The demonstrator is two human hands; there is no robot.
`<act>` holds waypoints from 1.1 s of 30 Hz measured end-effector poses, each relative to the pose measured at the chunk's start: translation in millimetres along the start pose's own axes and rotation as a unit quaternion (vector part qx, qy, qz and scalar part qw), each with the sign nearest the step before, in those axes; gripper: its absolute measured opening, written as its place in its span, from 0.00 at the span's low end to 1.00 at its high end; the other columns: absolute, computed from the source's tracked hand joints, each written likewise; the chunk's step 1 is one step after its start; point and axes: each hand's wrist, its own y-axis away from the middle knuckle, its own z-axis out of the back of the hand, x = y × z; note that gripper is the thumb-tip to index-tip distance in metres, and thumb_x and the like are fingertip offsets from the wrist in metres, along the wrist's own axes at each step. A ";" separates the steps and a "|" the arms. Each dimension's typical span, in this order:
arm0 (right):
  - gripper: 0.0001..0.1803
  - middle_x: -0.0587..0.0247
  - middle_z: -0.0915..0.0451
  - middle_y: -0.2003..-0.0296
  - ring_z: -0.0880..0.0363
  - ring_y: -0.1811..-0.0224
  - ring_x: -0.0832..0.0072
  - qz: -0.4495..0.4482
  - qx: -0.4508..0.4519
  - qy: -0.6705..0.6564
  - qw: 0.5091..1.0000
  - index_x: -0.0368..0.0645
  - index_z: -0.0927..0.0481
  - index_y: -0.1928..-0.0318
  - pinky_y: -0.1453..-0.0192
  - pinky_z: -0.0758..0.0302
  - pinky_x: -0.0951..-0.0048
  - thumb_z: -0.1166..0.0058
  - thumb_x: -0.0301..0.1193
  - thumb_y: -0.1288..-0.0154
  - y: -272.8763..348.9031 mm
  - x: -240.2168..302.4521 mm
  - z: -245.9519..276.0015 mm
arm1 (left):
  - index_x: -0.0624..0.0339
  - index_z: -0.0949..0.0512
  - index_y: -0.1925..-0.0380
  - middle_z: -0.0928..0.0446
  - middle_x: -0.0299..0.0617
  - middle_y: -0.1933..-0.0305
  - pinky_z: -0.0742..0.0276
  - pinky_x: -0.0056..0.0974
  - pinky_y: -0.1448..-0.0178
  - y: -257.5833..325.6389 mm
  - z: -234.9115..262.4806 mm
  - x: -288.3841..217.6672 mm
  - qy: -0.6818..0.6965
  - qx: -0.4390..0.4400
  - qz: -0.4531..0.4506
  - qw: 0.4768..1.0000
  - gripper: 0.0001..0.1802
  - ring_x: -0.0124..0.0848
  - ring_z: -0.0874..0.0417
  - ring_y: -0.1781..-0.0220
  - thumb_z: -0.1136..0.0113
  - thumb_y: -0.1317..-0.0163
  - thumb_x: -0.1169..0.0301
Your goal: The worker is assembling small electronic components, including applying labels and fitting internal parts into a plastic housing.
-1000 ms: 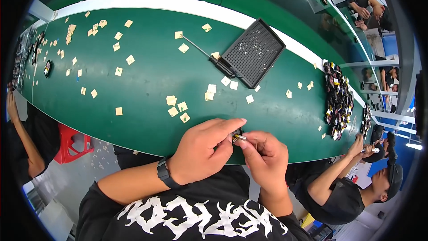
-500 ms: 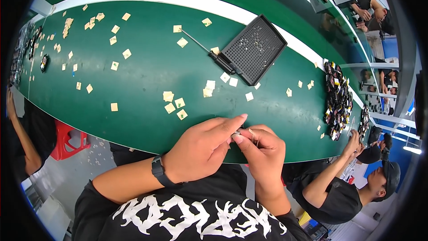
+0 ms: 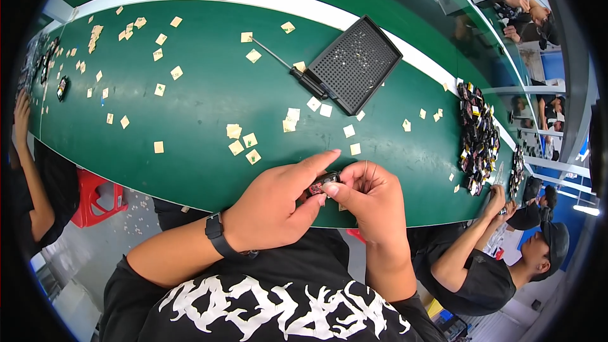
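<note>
Close in front of my body, both hands are closed around a small black device (image 3: 325,182) with reddish marks on its face. My left hand (image 3: 269,206) grips its left end between thumb and fingers, the index finger stretched out past it. My right hand (image 3: 372,199) pinches the other end, its thumb lying on the device's face. Fingers cover much of the device. Just beyond my fingertips a pale paper square (image 3: 355,149) lies on the green table (image 3: 202,120). More cream squares (image 3: 251,140) are spread farther left.
A black perforated tray (image 3: 358,66) holds tiny bits, with a screwdriver (image 3: 297,75) against its left side. Black devices (image 3: 476,139) are heaped at the right. A person in a black cap (image 3: 554,250) works at the right; another person's arm (image 3: 28,171) shows at the left.
The device has turned into sight between my fingers, showing its marked face. A pale square now lies on the table just beyond my hands, where none lay before.
</note>
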 end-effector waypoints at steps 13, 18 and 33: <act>0.06 0.71 0.18 0.69 0.35 0.76 0.90 0.013 -0.024 -0.052 0.998 0.36 0.17 0.56 0.73 0.40 0.84 0.37 0.26 0.27 13.3 -8.7 39.2 | 0.70 0.23 0.39 0.17 0.42 0.59 0.14 0.32 0.55 -1.1 2.4 0.4 0.210 0.040 0.136 0.967 0.18 0.25 0.14 0.60 0.45 0.27 0.83; 0.08 0.69 0.19 0.68 0.29 0.70 0.86 0.069 -0.094 0.017 0.993 0.34 0.17 0.53 0.65 0.33 0.82 0.38 0.26 0.28 38.5 1.9 38.6 | 0.70 0.26 0.33 0.18 0.43 0.55 0.14 0.34 0.52 -2.7 13.4 -10.9 0.318 0.066 0.202 0.924 0.22 0.27 0.15 0.57 0.48 0.26 0.83; 0.16 0.66 0.24 0.78 0.28 0.80 0.70 0.353 0.031 0.474 0.806 0.41 0.14 0.67 0.76 0.32 0.69 0.24 0.38 0.47 56.5 34.1 1.5 | 0.65 0.29 0.28 0.16 0.44 0.60 0.16 0.29 0.57 28.6 66.4 -52.1 0.235 0.131 0.127 0.955 0.32 0.24 0.13 0.62 0.51 0.34 0.89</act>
